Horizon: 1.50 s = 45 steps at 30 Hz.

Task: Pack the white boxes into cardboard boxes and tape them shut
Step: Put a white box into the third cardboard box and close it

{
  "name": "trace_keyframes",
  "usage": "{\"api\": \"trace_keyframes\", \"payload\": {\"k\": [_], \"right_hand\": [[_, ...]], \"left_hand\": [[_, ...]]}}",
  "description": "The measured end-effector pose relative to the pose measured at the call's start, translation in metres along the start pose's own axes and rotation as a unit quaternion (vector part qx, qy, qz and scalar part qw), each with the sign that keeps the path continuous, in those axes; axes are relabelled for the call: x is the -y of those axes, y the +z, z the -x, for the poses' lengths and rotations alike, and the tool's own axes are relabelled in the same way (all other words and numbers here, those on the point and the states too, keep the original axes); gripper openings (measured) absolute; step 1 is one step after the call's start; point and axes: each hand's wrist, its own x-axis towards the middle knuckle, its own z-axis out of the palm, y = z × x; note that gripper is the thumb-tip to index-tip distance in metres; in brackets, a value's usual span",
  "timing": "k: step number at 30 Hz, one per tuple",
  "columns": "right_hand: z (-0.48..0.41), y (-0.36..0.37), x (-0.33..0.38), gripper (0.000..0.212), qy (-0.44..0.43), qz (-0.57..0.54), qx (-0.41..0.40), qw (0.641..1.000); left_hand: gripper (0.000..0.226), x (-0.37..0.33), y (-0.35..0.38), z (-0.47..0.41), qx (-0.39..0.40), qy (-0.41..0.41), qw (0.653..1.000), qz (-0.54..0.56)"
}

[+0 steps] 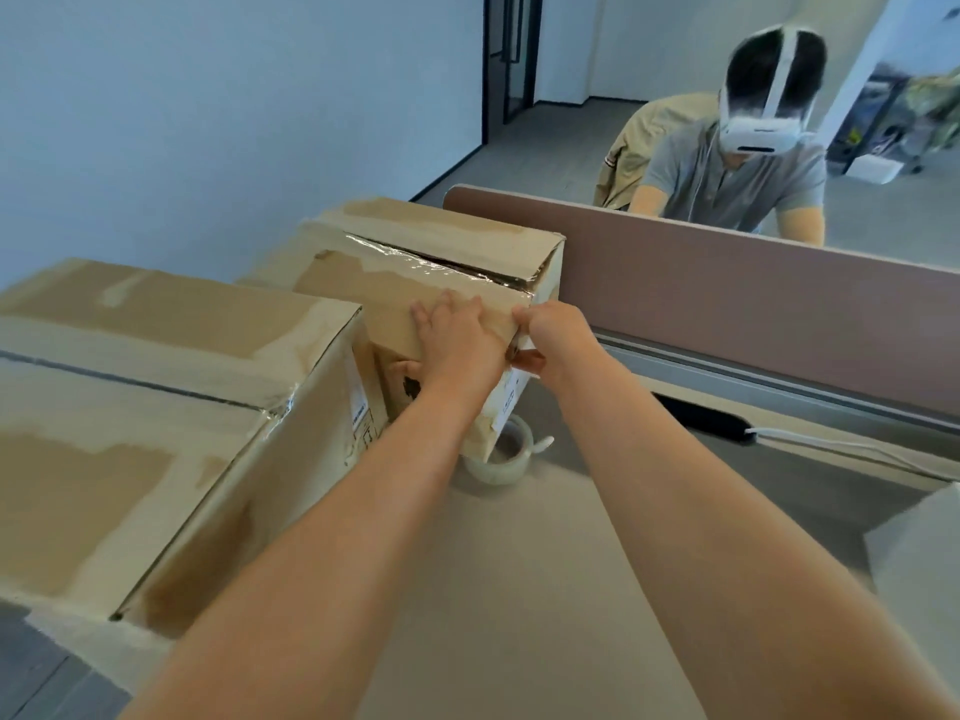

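Head view: two cardboard boxes stand along the desk's [545, 563] left edge. The far cardboard box [395, 324] carries clear tape [415, 257] along its top seam, and the near cardboard box [156, 356] is already sealed. No white boxes show.

The left hand [457, 335] lies flat on the far box's lid with its fingers straight, pressing. The right hand [550, 330] is curled at the box's near right corner, apparently pinching the tape end there. The tape roll [501, 459] sits on the desk just under that corner.

This looks like the sealing step. Next, the tape end wants smoothing down the box's side.
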Motion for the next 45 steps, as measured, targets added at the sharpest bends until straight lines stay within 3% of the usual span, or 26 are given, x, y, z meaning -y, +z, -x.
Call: {"api": "trace_keyframes", "payload": {"k": [7, 14, 17, 21, 25, 31, 34, 37, 41, 45], "right_hand": [[0.066, -0.083, -0.020, 0.036, 0.016, -0.031, -0.080, 0.996], [0.158, -0.191, -0.060, 0.021, 0.075, -0.023, -0.185, 0.980], [0.201, -0.229, -0.085, 0.008, 0.071, 0.008, -0.184, 0.980], [0.236, -0.261, -0.116, 0.009, 0.090, 0.039, -0.178, 0.979], [0.250, -0.281, -0.144, 0.018, 0.107, 0.035, -0.159, 0.981], [0.260, -0.289, -0.171, 0.024, 0.138, 0.040, -0.150, 0.978], [0.258, -0.292, -0.173, 0.022, 0.156, 0.131, -0.185, 0.961], [0.259, -0.292, -0.163, 0.019, 0.123, 0.236, -0.207, 0.941], [0.261, -0.291, -0.149, 0.040, 0.069, 0.296, -0.232, 0.924], [0.272, -0.274, -0.126, 0.042, -0.082, 0.344, -0.276, 0.894]], "left_hand": [[0.050, -0.020, 0.020, 0.058, 0.021, 0.047, 0.997, -0.055], [0.053, -0.035, 0.066, 0.134, 0.062, 0.145, 0.970, -0.185], [0.053, -0.032, 0.087, 0.165, 0.066, 0.201, 0.952, -0.221], [0.051, -0.017, 0.110, 0.200, 0.103, 0.219, 0.946, -0.218], [0.048, -0.004, 0.127, 0.228, 0.148, 0.213, 0.945, -0.201], [0.049, 0.012, 0.140, 0.243, 0.182, 0.274, 0.919, -0.216], [0.048, 0.013, 0.144, 0.240, 0.182, 0.298, 0.914, -0.204], [0.043, 0.006, 0.139, 0.235, 0.169, 0.309, 0.916, -0.192], [0.050, -0.005, 0.125, 0.234, 0.158, 0.343, 0.909, -0.173], [0.048, -0.017, 0.104, 0.244, 0.136, 0.339, 0.927, -0.083]]}}
